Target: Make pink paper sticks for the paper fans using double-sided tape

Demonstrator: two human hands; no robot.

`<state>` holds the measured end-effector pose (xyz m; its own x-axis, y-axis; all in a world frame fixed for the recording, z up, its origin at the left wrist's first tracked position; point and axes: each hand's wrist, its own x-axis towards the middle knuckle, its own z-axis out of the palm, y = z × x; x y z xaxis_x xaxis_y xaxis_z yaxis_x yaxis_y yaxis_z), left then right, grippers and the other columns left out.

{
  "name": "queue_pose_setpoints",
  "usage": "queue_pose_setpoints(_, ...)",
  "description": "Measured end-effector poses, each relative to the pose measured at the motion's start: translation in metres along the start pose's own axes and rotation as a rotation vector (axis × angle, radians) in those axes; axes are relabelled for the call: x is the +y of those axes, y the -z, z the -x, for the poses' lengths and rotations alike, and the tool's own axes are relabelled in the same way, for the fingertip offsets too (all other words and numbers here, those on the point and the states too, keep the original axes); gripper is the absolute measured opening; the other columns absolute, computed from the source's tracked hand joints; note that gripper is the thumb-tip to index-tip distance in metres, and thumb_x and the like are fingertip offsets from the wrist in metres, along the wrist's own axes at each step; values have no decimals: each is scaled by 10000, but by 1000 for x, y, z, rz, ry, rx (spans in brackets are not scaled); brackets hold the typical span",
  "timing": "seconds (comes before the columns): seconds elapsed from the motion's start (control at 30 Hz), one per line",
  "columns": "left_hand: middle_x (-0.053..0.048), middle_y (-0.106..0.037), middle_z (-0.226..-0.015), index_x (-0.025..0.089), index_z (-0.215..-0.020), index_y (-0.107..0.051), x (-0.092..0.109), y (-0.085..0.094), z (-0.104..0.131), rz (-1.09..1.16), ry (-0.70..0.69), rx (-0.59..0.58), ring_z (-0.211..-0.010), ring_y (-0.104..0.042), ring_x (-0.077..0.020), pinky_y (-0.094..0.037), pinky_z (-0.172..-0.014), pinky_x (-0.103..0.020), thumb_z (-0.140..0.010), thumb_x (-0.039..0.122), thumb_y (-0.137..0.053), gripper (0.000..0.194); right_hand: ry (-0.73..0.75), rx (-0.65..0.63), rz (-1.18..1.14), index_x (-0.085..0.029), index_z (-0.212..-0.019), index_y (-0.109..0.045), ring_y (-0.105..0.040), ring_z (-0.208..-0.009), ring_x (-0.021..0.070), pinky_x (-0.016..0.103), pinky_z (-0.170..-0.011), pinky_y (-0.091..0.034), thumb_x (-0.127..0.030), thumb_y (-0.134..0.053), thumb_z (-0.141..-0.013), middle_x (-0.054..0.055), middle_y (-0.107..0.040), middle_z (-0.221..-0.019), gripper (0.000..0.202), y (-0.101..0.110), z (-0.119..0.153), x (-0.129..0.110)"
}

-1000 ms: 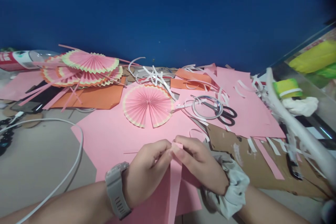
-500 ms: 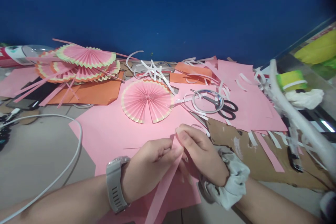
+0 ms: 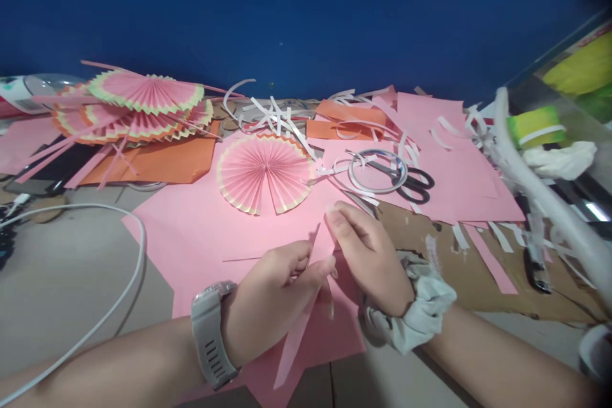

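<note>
A narrow pink paper strip point(image 3: 297, 339) runs between both hands over a large pink sheet point(image 3: 191, 223). My left hand point(image 3: 282, 293), with a grey watch at the wrist, pinches it along its length. Higher up, my right hand point(image 3: 366, 255), with a pale green scrunchie at the wrist, grips its upper end between thumb and finger. Just beyond the hands lies a round pleated pink fan point(image 3: 265, 172) with a pale yellow edge and a gap at its front.
More pleated fans point(image 3: 148, 92) are stacked on orange paper point(image 3: 157, 162) at the back left. Black-handled scissors point(image 3: 415, 185) and a tape roll point(image 3: 377, 171) lie right of centre. Cardboard point(image 3: 411, 236), pink sheets point(image 3: 454, 172) and a white cable point(image 3: 136, 274) surround them.
My right hand has moved up slightly from my left, showing more of the strip between them. The strip's lower end has come up into view. The camera view has shifted a little.
</note>
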<state>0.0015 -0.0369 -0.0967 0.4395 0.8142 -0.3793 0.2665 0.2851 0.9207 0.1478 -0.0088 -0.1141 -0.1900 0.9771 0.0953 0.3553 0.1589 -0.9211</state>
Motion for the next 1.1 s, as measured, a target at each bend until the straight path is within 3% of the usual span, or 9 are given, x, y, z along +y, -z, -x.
queue_pose_setpoints(0.27, 9, -655, -557, 179, -653, -473, -2, 0, 0, 34, -33, -60, -529, -569, -106, -409, -580, -197, -940, 346, -348, 355, 22, 46, 28, -189, -634, -325, -319, -565, 90, 243, -539, -277, -324, -377, -943, -46, -302, -599, 341, 0, 2, -2)
queue_pose_setpoints(0.67, -14, -663, -584, 168, -613, -503, -1, 1, 0, 1, -97, -60, -580, -608, -122, -440, -659, -216, -955, 355, -307, 436, 6, 60, 25, -191, -628, -321, -329, -563, 95, 246, -543, -282, -319, -381, -940, -39, -303, -599, 343, -1, 2, -3)
queue_pose_setpoints(0.87, -18, -645, -584, 161, -637, -508, -2, 2, 0, 38, -98, -102, -562, -606, -120, -453, -612, -215, -952, 333, -327, 401, 7, 36, 19, -192, -624, -308, -314, -557, 96, 248, -533, -276, -343, -376, -939, -39, -286, -598, 356, 1, 1, -2)
queue_pose_setpoints(0.97, -17, -648, -583, 156, -647, -524, -4, 2, 1, 61, -120, -76, -564, -607, -118, -450, -637, -222, -954, 318, -331, 397, -30, -85, -61, -198, -621, -316, -335, -543, 100, 244, -518, -297, -406, -363, -930, -36, -313, -588, 375, 3, 0, -3)
queue_pose_setpoints(1.1, -19, -650, -570, 150, -650, -550, -6, 2, 1, 142, -125, -34, -556, -602, -117, -444, -656, -231, -955, 279, -343, 390, -83, -448, -296, -205, -669, -408, -430, -533, 117, 254, -521, -364, -520, -334, -899, -19, -445, -588, 398, 8, -2, -3)
